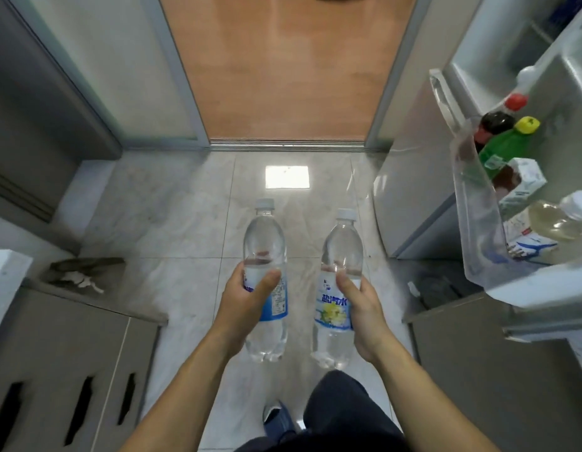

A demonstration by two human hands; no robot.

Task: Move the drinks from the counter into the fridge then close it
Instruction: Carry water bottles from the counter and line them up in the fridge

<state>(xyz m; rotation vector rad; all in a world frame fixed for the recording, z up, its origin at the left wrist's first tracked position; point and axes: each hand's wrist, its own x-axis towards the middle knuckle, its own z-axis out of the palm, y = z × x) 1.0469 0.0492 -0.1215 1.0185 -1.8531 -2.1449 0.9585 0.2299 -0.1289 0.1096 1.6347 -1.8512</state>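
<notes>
Two clear bottles: left bottle (266, 282) with white cap and blue-and-white label; right bottle (338, 288) with white cap, blue-edged white label, yellow flower print. Pale grey marbled floor tiles (172, 223); orange-brown wood floor (283, 60) beyond. In the door shelf (478, 223): dark cola bottle (498, 122), red cap; green bottle (508, 145), yellow cap; white cartons (524, 181). Dark blue trousers (341, 406).
</notes>
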